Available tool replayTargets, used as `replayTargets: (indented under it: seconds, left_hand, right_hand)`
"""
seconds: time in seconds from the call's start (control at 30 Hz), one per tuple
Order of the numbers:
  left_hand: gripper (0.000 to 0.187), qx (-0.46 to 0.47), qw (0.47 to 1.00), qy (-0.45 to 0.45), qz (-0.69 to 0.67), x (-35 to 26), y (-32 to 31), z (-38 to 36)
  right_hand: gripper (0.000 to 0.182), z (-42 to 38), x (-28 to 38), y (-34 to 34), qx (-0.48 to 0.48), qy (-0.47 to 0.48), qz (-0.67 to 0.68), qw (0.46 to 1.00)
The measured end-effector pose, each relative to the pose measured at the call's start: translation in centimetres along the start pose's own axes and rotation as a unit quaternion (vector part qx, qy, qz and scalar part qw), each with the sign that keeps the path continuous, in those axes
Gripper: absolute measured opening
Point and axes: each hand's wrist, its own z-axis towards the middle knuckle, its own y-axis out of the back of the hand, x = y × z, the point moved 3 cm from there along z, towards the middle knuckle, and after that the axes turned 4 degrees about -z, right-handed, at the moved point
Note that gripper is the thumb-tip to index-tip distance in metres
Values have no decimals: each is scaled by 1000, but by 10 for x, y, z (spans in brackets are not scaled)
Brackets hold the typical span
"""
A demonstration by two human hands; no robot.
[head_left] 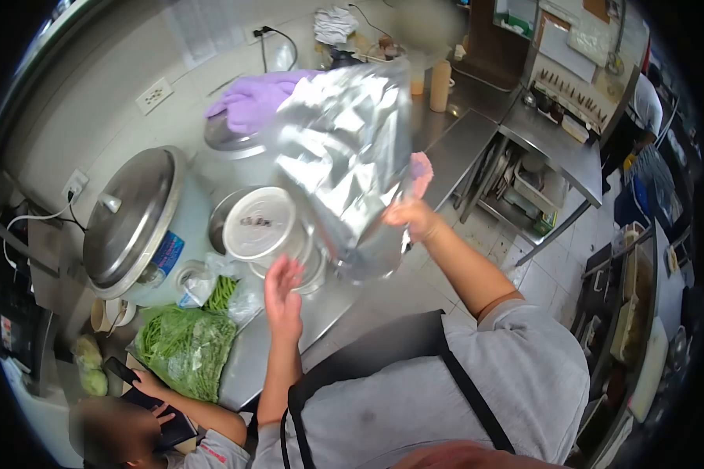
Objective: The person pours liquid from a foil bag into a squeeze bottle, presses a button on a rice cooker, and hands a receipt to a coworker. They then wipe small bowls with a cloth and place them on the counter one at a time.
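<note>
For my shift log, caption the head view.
Right hand holds up shiny foil; left hand is open by a white tub, with bagged greens nearby.

The crumpled silver foil sheet (348, 148) is blurred by motion; at lower left, a seated person's face (113, 430) is blurred out.

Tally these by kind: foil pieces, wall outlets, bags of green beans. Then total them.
Foil: 1
Wall outlets: 3
Bags of green beans: 2
Total: 6
</note>
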Motion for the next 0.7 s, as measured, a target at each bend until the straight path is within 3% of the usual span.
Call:
replayTargets:
  seconds: [0.03, 0.13, 0.2, 0.27, 0.43, 0.47, 0.5, 0.53, 0.63, 0.7]
  left_hand:
    - [42, 48, 996, 18, -68, -1, -27, 14]
    - [35, 51, 984, 148, -89, 29, -83, 23]
    - [31, 9, 986, 120, -117, 54, -130, 29]
    - [23, -54, 981, 116, -145, 76, -189, 38]
    - [16, -19, 969, 227, -91, 133, -308, 56]
    - [15, 12, 992, 97, -78, 162, -326, 64]
    - [15, 44, 995, 34, -80, 167, -351, 71]
    - [15, 38, 994, 47, -93, 180, -370, 76]
    - [15, 32, 993, 27, -112, 203, -428, 91]
    - [15, 45, 993, 25, -104, 215, -462, 94]
  right_hand:
    - [20, -8, -10, 5, 32, -41, 31, 998]
    - [18, -30, -22, 39, 104, -66, 78, 989]
    - [16, -48, -27, 77, 111, -83, 113, 984]
    - [19, -69, -19, 119, 39, -92, 134, 986]
    - [39, -120, -8, 239, -235, -21, 82, 968]
    - [44, -142, -15, 267, -296, -52, 139, 944]
    - [50, -168, -20, 293, -355, -81, 193, 911]
    - [57, -188, -24, 314, -412, -105, 244, 872]
    - [75, -217, -35, 322, -156, -174, 392, 890]
    - [80, -204, -15, 307, -87, -119, 404, 903]
